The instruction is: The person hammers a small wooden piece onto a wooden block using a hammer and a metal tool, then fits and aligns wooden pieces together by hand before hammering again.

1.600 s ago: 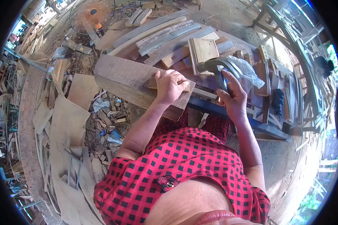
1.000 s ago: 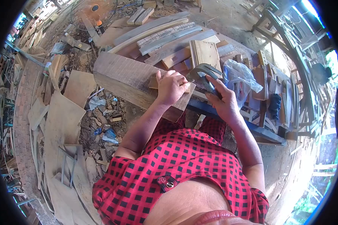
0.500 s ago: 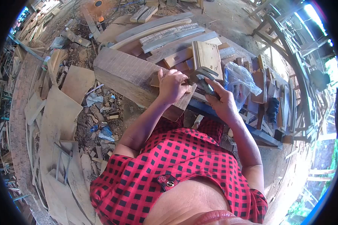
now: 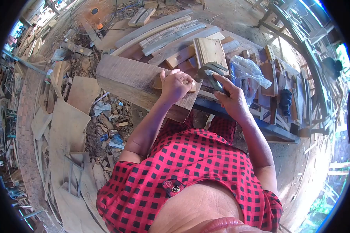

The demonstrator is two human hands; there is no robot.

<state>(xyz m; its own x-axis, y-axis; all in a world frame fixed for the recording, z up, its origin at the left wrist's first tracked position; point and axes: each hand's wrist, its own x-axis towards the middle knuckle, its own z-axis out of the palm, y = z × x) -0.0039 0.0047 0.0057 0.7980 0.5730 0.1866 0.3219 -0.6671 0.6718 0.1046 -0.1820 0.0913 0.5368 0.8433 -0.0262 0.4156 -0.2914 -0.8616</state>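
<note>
A claw hammer (image 4: 212,73) is gripped near its head by my right hand (image 4: 234,100), its fingers wrapped round the handle. The hammer head hangs just right of my left hand's fingertips. My left hand (image 4: 176,85) rests over a small wooden block (image 4: 158,82) with its thumb and fingers pinched together. Whatever sits in that pinch is too small to make out. Under the block lies a thick wooden beam (image 4: 124,73), running from the left to just in front of my body.
Behind the beam are several planks (image 4: 171,33) and a pale wooden panel (image 4: 210,52). A clear plastic bag (image 4: 249,73) lies to the right, beside more wood pieces. Wood scraps and thin sheets (image 4: 68,128) cover the ground on the left. A fan (image 4: 94,11) stands far back.
The hammer head has lifted slightly away from my left hand's fingertips. My left hand keeps its pinch over the small block. The whole view has shifted a little.
</note>
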